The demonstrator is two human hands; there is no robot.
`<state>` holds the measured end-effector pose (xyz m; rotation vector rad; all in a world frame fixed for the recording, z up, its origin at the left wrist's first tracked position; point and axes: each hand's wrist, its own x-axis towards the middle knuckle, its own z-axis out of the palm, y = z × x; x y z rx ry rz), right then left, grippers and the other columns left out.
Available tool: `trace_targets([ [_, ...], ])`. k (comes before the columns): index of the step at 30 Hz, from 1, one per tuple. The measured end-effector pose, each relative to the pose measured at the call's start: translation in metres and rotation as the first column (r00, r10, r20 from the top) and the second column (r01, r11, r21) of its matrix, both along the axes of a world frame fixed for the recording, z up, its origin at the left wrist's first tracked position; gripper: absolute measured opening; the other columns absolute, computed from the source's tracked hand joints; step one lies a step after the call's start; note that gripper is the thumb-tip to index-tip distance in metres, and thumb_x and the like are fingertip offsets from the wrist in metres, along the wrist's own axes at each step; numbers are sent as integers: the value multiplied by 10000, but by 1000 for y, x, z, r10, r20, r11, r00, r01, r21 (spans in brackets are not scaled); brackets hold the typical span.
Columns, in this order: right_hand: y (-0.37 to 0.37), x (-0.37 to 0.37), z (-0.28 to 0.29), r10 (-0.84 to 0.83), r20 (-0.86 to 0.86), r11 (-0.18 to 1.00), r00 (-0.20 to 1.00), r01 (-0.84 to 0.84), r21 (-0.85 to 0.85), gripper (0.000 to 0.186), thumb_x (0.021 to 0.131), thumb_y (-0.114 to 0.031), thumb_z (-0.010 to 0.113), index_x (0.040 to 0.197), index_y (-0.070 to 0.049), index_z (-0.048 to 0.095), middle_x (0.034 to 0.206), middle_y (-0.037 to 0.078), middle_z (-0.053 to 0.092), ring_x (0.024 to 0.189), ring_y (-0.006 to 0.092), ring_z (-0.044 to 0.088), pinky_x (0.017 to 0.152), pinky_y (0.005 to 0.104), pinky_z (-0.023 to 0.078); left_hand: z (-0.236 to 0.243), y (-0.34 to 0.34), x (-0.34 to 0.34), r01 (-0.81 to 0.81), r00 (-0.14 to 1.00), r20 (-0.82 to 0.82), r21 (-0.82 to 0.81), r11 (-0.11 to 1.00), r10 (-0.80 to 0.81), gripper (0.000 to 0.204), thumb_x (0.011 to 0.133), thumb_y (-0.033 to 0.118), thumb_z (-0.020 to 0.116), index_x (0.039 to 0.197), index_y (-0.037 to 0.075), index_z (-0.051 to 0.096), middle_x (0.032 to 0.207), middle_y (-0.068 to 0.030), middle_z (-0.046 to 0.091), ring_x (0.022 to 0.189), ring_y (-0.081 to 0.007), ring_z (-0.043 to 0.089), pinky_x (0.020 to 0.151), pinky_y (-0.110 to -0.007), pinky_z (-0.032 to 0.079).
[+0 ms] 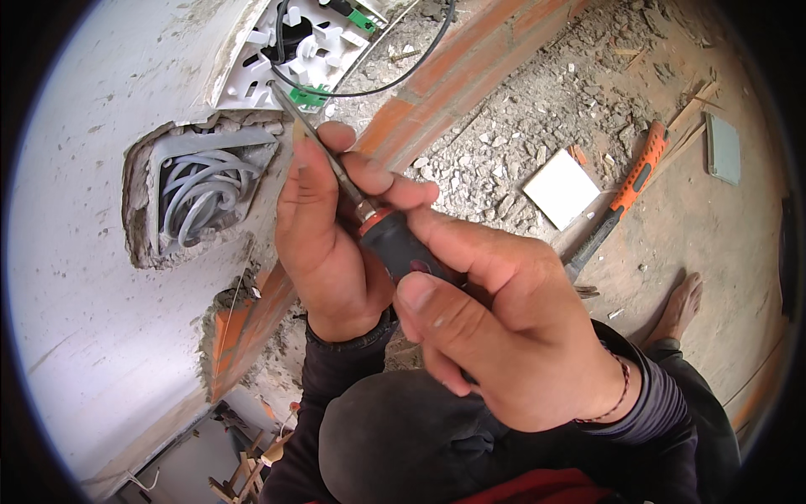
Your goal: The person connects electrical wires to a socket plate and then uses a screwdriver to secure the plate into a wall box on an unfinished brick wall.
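My right hand [512, 328] is wrapped round the black and red handle of a screwdriver [395, 244]. Its metal shaft points up and left, and my left hand [323, 227] steadies that shaft between thumb and fingers. The tip reaches the lower edge of a white plastic fibre tray [332, 50] set against the wall, close to a green connector [309, 96]. A second green connector [363, 21] sits higher on the tray. One thin black cable [420, 63] loops out of the tray and back to it. Whether the tip touches the tray I cannot tell.
Left of my hands, a recessed wall box [157, 202] holds coiled grey cable [201, 189]. Rubble [504, 143] covers the floor beside a brick edge [445, 76]. An orange-handled hammer [642, 172], a white square plate [561, 189] and a grey plate [723, 149] lie to the right.
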<state>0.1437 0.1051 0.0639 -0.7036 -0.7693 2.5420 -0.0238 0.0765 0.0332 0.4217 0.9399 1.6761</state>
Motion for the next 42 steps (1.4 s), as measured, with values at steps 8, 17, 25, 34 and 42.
trace_targets([
  [8, -15, -11, 3, -399, 347, 520, 849, -102, 848, 406, 958, -79, 605, 1322, 79, 524, 765, 159, 564, 633, 251, 584, 594, 401, 488, 10, -12, 28, 15, 972, -237, 4, 1000, -14, 574, 1060, 342, 454, 1471, -47, 359, 1121, -97, 662, 1027, -215, 673, 891, -364, 594],
  [17, -14, -7, -7, -338, 211, 657, 917, 69, 751, 519, 912, -60, 650, 1389, 49, 476, 951, 226, 621, 691, 307, 647, 617, 402, 518, -5, -12, -5, 167, 985, -80, 156, 974, -156, 547, 1040, 209, 534, 1478, -66, 357, 1183, -163, 655, 1065, -288, 671, 936, -389, 557],
  [25, -24, -3, -3, -376, 286, 530, 881, -49, 847, 560, 912, -62, 651, 1425, -13, 433, 959, 228, 627, 677, 323, 663, 590, 390, 515, -3, -20, 5, 186, 960, -225, 62, 981, -168, 771, 966, 234, 669, 1538, -53, 239, 1162, -166, 662, 1133, -292, 657, 1043, -420, 503],
  [34, -39, 1, -9, -319, 274, 509, 907, -80, 857, 481, 984, -101, 579, 1420, -150, 383, 673, 121, 548, 536, 278, 605, 470, 351, 457, 1, -23, 5, 254, 951, -188, 22, 967, -246, 906, 941, 287, 701, 1554, -64, 134, 1112, -206, 673, 1181, -309, 636, 1092, -431, 464],
  [42, -50, -4, 1, -396, -75, 916, 915, 387, -105, 498, 978, -162, 637, 1388, -89, 363, 785, 100, 579, 523, 219, 580, 472, 369, 463, -4, -23, 11, 171, 984, -71, 95, 981, -164, 915, 943, 347, 692, 1575, -5, 131, 1094, -217, 694, 1152, -292, 650, 1094, -428, 455],
])
